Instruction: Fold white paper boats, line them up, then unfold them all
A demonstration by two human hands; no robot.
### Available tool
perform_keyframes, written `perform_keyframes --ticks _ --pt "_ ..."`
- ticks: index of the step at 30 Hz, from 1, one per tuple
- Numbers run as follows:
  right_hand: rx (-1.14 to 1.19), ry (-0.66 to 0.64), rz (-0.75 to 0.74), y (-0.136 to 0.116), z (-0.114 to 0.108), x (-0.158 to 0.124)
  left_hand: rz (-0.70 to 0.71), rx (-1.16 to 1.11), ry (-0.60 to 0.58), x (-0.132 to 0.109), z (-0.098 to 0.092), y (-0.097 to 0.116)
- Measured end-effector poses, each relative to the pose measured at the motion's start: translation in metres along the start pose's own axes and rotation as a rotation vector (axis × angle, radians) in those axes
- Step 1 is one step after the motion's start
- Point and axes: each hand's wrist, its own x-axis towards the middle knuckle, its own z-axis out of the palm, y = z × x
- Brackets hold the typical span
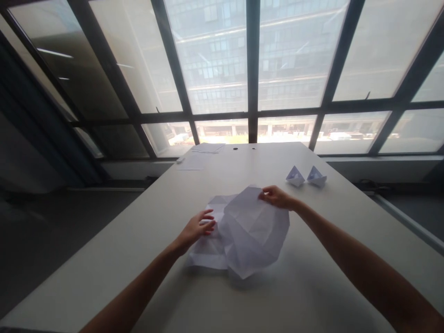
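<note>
A creased sheet of white paper (255, 231) is raised and tilted above the table, its right side curling over. My right hand (276, 197) pinches its upper right edge between thumb and fingers. Beneath and to the left lies more creased white paper (208, 259); whether it is a separate sheet I cannot tell. My left hand (199, 227) is over that left part, fingers apart and lightly touching or just above it. Two folded paper boats (295, 176) stand side by side beyond my right hand.
The long white table (166, 199) runs away toward large dark-framed windows (253, 69). Flat white sheets (192, 162) and a small white object (180, 160) lie at its far left. Two dark round spots (235, 148) mark the far end. A dark curtain (41, 106) hangs at left.
</note>
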Motion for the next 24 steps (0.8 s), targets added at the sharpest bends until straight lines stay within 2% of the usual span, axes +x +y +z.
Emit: perform_keyframes --ticks 2,5,8,10,13,16,18,20,24 --pt "0.005 -0.070 -0.008 -0.015 0.000 0.008 0.154 0.135 0.017 0.001 -0.005 0.003" --pt "0.036 -0.235 0.014 -0.039 0.003 0.014 0.325 0.192 -0.153 -0.007 -0.009 0.020" --pt "0.052 -0.351 0.024 -0.054 0.007 0.022 0.291 0.108 -0.315 -0.016 -0.005 0.033" --pt "0.008 -0.363 0.000 -0.054 0.008 0.034 0.203 0.011 -0.357 -0.018 0.000 0.031" --pt "-0.238 -0.309 -0.043 -0.039 0.007 0.062 0.116 -0.107 -0.224 -0.014 0.002 0.013" --pt "-0.716 -0.155 -0.077 -0.017 0.013 0.093 0.065 -0.015 -0.023 -0.009 -0.001 -0.010" --pt "-0.808 -0.092 -0.062 -0.005 0.023 0.109 0.055 0.101 0.072 -0.007 -0.003 -0.021" --pt "-0.848 -0.033 -0.053 0.003 0.036 0.119 0.086 0.207 0.119 -0.007 -0.002 -0.029" --pt "-0.933 0.088 -0.060 0.015 0.063 0.120 0.174 0.425 0.197 -0.015 0.006 -0.036"
